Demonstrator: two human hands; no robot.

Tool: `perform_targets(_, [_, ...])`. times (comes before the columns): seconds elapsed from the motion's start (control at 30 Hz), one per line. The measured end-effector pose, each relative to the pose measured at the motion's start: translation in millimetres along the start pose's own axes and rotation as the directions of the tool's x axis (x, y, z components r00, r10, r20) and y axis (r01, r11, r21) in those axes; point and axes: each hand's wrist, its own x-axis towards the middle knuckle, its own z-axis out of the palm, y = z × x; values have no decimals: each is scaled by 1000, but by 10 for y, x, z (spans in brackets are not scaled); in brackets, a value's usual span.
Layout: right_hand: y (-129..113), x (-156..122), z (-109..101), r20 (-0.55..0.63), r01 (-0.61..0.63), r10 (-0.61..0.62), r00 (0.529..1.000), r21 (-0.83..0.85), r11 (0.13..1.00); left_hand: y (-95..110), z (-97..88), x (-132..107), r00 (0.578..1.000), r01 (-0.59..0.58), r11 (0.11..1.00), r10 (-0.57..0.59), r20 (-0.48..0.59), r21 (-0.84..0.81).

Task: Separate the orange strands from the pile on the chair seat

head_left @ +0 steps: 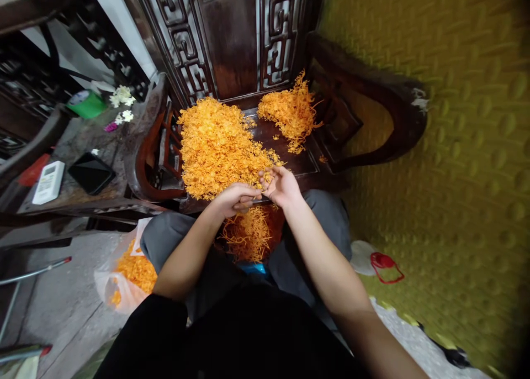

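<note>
Both my hands meet over the front edge of the wooden chair seat [285, 157]. My left hand [237, 199] is closed, thumb and fingers pinched together; what they hold is too small to make out. My right hand [282, 188] has curled fingers around a small orange flower piece [268, 176]. Just beyond them lies a large heap of orange flower pieces [219, 147]. A smaller orange heap [292, 114] with thin stems rests farther right on the seat. Below my hands, between my knees, thin orange stems [248, 232] fill a container that is mostly hidden.
At left, a side table [118, 174] bears a black phone [91, 173], a white remote [48, 183], green tape [86, 104] and white flowers [123, 97]. A plastic bag [134, 274] of orange pieces sits on the floor. A yellow textured mat [447, 202] stands right of the chair's armrest [403, 122].
</note>
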Motion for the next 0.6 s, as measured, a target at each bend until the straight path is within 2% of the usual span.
perform_targets(0.17, [-33,103,30,34,26,-23,999,-91,996,6,-41,203,1000,-4,1000,4,-3,-8])
perform_targets(0.23, [-43,87,51,106,80,-57,993,-231,970,23,-56,259,1000,1,1000,-1,-2,-10])
perform_targets(0.3, [-24,70,65,202,209,-132,971,-430,879,42,-65,289,1000,13,1000,-13,3,-7])
perform_targets(0.37, [0,88,54,266,343,-229,937,-560,754,60,-66,289,1000,20,1000,-20,2,-4])
perform_targets(0.4, [1,116,36,268,386,-280,922,-581,716,67,-64,277,1000,16,1000,-16,0,-4])
perform_targets(0.47, [-47,204,-26,212,441,-394,894,-568,695,74,-54,226,1000,-1,1000,1,18,4])
perform_targets(0.6, [-308,403,-182,55,543,-604,795,-507,670,59,-39,64,995,-6,999,1,97,53])
